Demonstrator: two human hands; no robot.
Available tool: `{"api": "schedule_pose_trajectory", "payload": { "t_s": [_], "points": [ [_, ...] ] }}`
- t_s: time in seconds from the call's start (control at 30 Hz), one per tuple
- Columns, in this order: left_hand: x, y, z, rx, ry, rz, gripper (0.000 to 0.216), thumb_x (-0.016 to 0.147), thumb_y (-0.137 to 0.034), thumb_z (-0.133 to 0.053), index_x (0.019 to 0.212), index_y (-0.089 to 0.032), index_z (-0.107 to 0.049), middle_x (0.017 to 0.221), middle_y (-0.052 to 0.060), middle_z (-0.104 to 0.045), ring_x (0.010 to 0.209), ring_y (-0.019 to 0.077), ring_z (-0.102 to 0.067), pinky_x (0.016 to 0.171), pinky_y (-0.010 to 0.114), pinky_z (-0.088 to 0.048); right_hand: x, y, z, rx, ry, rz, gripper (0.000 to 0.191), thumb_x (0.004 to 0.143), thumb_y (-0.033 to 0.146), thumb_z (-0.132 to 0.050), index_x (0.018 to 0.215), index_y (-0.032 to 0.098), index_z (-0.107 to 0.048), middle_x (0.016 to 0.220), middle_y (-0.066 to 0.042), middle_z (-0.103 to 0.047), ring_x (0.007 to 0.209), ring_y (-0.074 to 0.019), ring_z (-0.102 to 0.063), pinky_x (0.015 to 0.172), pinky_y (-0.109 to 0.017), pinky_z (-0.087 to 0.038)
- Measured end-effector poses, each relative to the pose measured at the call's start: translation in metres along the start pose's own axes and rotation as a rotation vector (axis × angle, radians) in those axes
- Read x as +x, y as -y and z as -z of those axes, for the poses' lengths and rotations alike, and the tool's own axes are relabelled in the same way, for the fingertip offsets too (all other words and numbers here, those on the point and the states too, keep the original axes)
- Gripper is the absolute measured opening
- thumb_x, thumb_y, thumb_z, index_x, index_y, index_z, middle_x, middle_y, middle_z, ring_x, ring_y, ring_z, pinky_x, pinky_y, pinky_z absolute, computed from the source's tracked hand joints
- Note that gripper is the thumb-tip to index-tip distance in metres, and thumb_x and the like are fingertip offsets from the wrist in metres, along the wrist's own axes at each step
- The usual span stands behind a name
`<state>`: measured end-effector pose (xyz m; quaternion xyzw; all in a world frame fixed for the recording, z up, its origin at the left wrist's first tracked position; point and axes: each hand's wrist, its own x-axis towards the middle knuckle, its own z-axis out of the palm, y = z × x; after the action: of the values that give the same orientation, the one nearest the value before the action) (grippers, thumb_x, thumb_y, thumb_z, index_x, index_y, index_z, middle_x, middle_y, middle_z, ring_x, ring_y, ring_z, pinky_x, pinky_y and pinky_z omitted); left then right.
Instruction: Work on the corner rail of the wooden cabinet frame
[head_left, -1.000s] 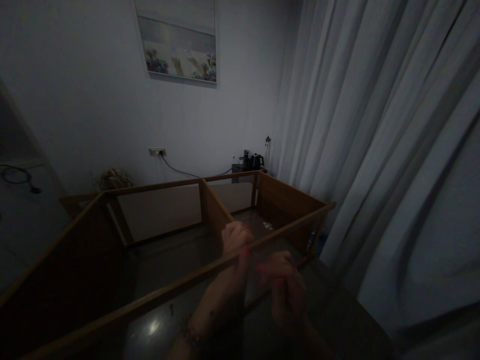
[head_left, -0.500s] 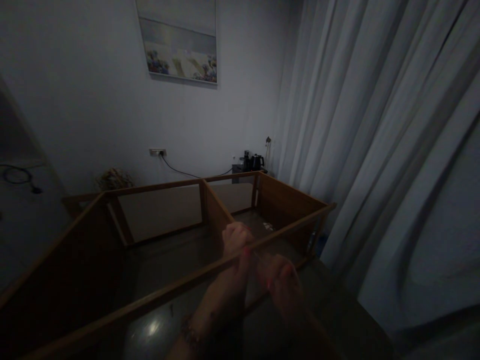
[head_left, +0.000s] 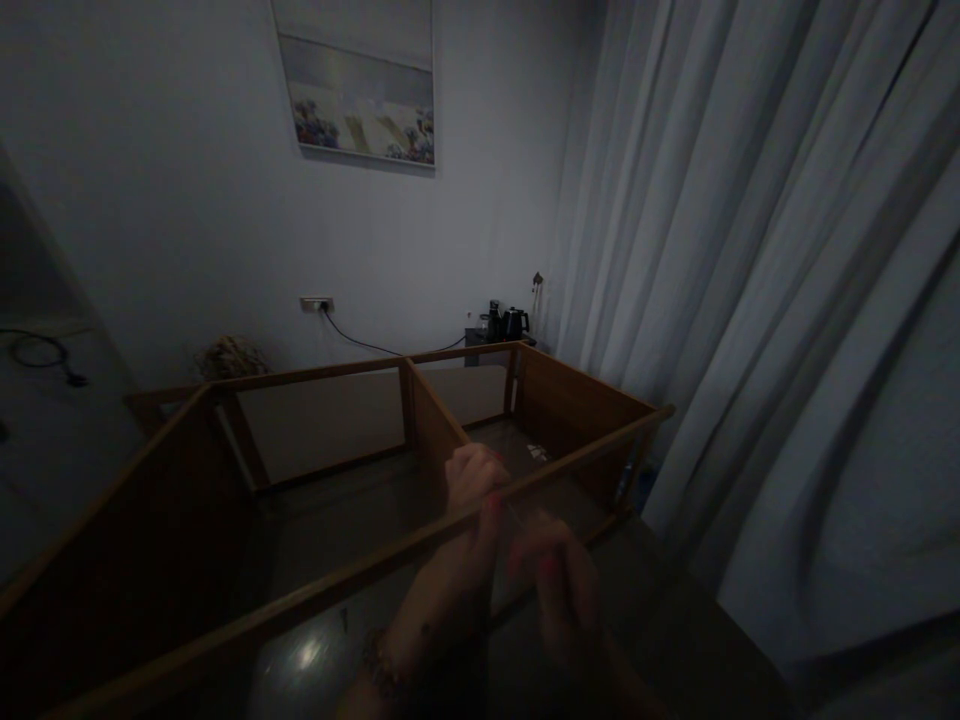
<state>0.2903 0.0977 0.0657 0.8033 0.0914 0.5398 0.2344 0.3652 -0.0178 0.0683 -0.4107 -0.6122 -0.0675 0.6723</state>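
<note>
A wooden furniture frame [head_left: 322,590] with side panels and a middle divider panel [head_left: 439,415] stands before me. My left hand [head_left: 472,490] is wrapped round its near rail, close to where the divider meets it. The thumb lies on my side of the rail and the fingers curl over the far side. Just right of it, on the near side of the rail, my right hand [head_left: 559,575] is closed in a pinch and blurred by motion. A thin faint line shows between its fingers and the rail, too dim to name.
Small pale pieces [head_left: 537,453] lie inside the right compartment. Beyond the frame are a black kettle [head_left: 514,322], a power cord [head_left: 352,337] running from a wall socket [head_left: 316,304], and a bundle of dried stems [head_left: 232,357]. A long curtain [head_left: 750,300] hangs at the right.
My right hand has shifted and turned slightly, its fingers now curled differently beside the rail. The left hand keeps its hold in the same spot.
</note>
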Motion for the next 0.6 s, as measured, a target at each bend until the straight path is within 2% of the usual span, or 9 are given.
{"api": "schedule_pose_trajectory", "payload": {
  "t_s": [0.1, 0.17, 0.27, 0.37, 0.47, 0.6],
  "points": [
    [0.000, -0.002, 0.002, 0.006, -0.013, -0.021, 0.059, 0.110, -0.060, -0.006, 0.086, -0.026, -0.049, 0.092, 0.006, -0.058, 0.095, 0.0285, -0.052, 0.086, 0.047, -0.046, -0.003, 0.001, 0.001, -0.048, 0.000, -0.016, 0.031, 0.115, 0.035, -0.039, 0.101, 0.026, -0.065, 0.076, 0.002, -0.068, 0.064, -0.0135, -0.064, 0.061, -0.025, -0.052],
    [-0.001, -0.005, 0.004, 0.006, -0.001, -0.010, 0.058, 0.111, -0.058, -0.007, 0.088, -0.026, -0.049, 0.094, 0.007, -0.059, 0.098, 0.0293, -0.053, 0.087, 0.047, -0.048, -0.006, 0.001, 0.003, -0.096, -0.001, -0.025, 0.029, 0.115, 0.033, -0.039, 0.113, 0.026, -0.067, 0.078, 0.002, -0.069, 0.063, -0.0138, -0.064, 0.062, -0.025, -0.053],
    [-0.002, -0.010, 0.007, -0.015, 0.039, 0.037, 0.054, 0.112, -0.052, -0.009, 0.091, -0.026, -0.052, 0.100, 0.008, -0.060, 0.104, 0.0297, -0.053, 0.092, 0.048, -0.049, -0.007, 0.000, 0.006, -0.200, 0.038, 0.012, 0.033, 0.114, 0.032, -0.038, 0.133, 0.027, -0.065, 0.094, -0.003, -0.076, 0.071, -0.0148, -0.068, 0.067, -0.027, -0.057],
    [-0.001, -0.011, 0.007, -0.018, 0.026, 0.016, 0.055, 0.112, -0.053, -0.009, 0.089, -0.026, -0.051, 0.097, 0.007, -0.058, 0.101, 0.0289, -0.052, 0.092, 0.048, -0.048, -0.003, -0.002, 0.008, -0.290, 0.056, 0.105, 0.039, 0.114, 0.029, -0.035, 0.144, 0.027, -0.060, 0.107, -0.006, -0.079, 0.080, -0.0174, -0.072, 0.073, -0.030, -0.060],
    [0.000, -0.010, 0.006, -0.003, 0.009, -0.008, 0.058, 0.112, -0.057, -0.008, 0.087, -0.025, -0.050, 0.094, 0.007, -0.059, 0.097, 0.0280, -0.052, 0.090, 0.048, -0.046, -0.003, -0.007, 0.007, -0.361, 0.003, 0.173, 0.040, 0.114, 0.030, -0.034, 0.145, 0.027, -0.059, 0.107, -0.008, -0.079, 0.087, -0.0205, -0.074, 0.074, -0.033, -0.061],
    [0.002, -0.014, 0.005, 0.003, -0.027, 0.023, 0.056, 0.112, -0.054, -0.008, 0.086, -0.025, -0.049, 0.094, 0.006, -0.061, 0.099, 0.0275, -0.054, 0.090, 0.046, -0.046, -0.008, -0.015, 0.006, -0.339, -0.129, 0.129, 0.029, 0.112, 0.031, -0.047, 0.135, 0.028, -0.064, 0.096, -0.004, -0.076, 0.078, -0.0193, -0.070, 0.065, -0.031, -0.058]
  ]
}}
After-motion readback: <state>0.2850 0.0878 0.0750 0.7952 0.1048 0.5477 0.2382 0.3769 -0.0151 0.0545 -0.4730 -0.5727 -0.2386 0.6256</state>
